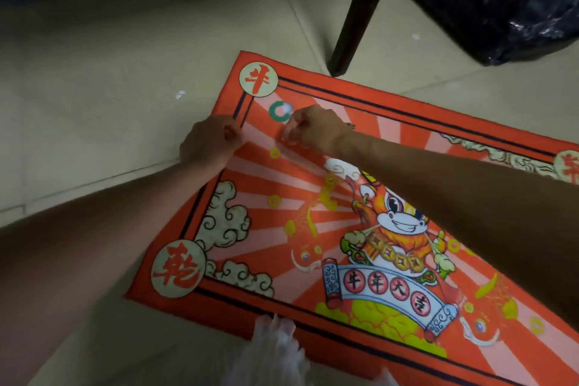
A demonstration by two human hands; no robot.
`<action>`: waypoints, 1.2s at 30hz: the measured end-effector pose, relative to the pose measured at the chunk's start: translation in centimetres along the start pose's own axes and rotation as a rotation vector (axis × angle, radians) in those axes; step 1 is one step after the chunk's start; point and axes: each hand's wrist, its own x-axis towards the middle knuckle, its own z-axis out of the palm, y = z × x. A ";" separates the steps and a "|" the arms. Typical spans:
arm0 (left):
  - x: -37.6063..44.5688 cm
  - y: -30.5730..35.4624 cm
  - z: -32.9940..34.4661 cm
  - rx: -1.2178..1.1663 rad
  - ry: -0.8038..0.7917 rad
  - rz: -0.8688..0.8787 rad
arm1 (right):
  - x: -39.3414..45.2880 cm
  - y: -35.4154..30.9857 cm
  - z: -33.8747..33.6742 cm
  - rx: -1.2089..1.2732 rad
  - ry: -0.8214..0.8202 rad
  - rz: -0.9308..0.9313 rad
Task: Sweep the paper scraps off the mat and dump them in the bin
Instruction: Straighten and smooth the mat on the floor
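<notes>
- Nearest the camera, at the bottom edge, a crumpled bit of thin clear plastic (275, 351) lies over the near border of the mat (282, 229), partly on the floor (94, 56).
- The mat is a red rectangle lying flat on the pale tiled floor, printed with a cartoon ox, clouds, coins, fish and round badges with red characters at its corners.
- Both bare forearms reach out over the mat from the lower left and from the right, meeting near its far left corner.
- The left hand (210, 142) rests at the mat's left edge with fingers curled inward, fingertips touching the mat; whether it holds anything I cannot tell.
- The right hand (313, 128) sits just beside it, knuckles up, fingers bent down and bunched toward the thumb as if pinching at the mat surface; what is between the fingertips is too small and blurred to tell.
- Just beyond the right hand a green ring printed on the mat shows, with a pale spot on it.
- A small white paper scrap (180, 94) lies on the floor left of the mat's far corner; other white specks sit farther off.
- Beyond the mat stands a dark chair leg (357, 12).
- At the far right is a bin (488, 0) lined with a shiny black bag, well apart from the hands.
</notes>
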 end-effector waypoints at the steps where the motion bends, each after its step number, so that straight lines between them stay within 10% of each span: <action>1: 0.4 -0.6 0.2 -0.003 -0.006 -0.003 | 0.7 -0.1 0.8 -0.012 0.001 0.002; 36: -2.5 -10.2 -4.2 -0.091 0.249 -0.056 | 1.9 -6.6 13.6 -0.465 -0.052 -0.141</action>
